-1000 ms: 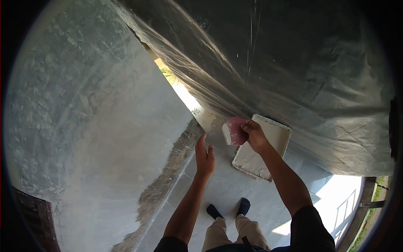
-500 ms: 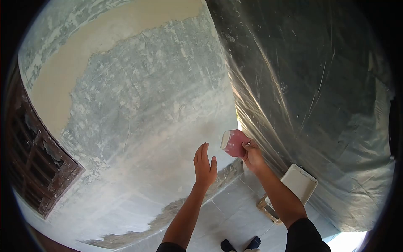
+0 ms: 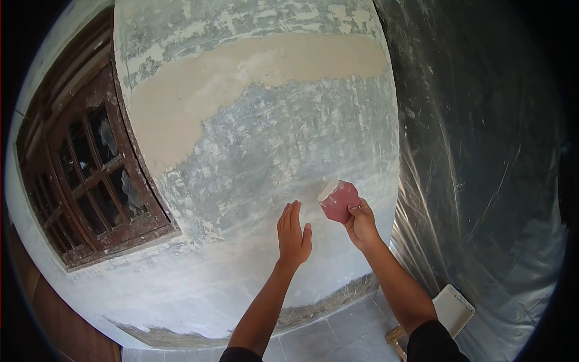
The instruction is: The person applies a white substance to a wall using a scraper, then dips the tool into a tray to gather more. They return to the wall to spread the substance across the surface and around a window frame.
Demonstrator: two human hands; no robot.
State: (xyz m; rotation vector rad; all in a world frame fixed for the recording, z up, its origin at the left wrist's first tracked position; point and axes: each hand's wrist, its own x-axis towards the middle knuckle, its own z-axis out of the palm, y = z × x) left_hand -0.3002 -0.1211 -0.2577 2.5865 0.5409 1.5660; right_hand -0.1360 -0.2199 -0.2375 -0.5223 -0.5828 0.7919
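My right hand [image 3: 362, 225] grips a flat red putty spreader [image 3: 340, 204] between thumb and fingers. Cream putty [image 3: 329, 189] sits along the spreader's upper left edge. To its left, my left hand [image 3: 292, 236] is raised with fingers stretched out and thumb apart, holding nothing. Both hands appear in front of the grey, patchy wall [image 3: 289, 133]. Across the upper wall runs a smooth beige putty band [image 3: 253, 63], which drops down on the left beside the window.
A brown wooden window with panes [image 3: 114, 181] is set in the wall at left. Clear plastic sheeting [image 3: 476, 139] hangs on the right. Low at right, a white tray [image 3: 453, 308] rests by a small wooden stool [image 3: 395, 339]. Grey floor tiles [image 3: 313, 338] lie below.
My view has swung up and to the left, bringing more window and putty band into sight. The spreader has tilted slightly in my right hand; my left hand keeps its pose.
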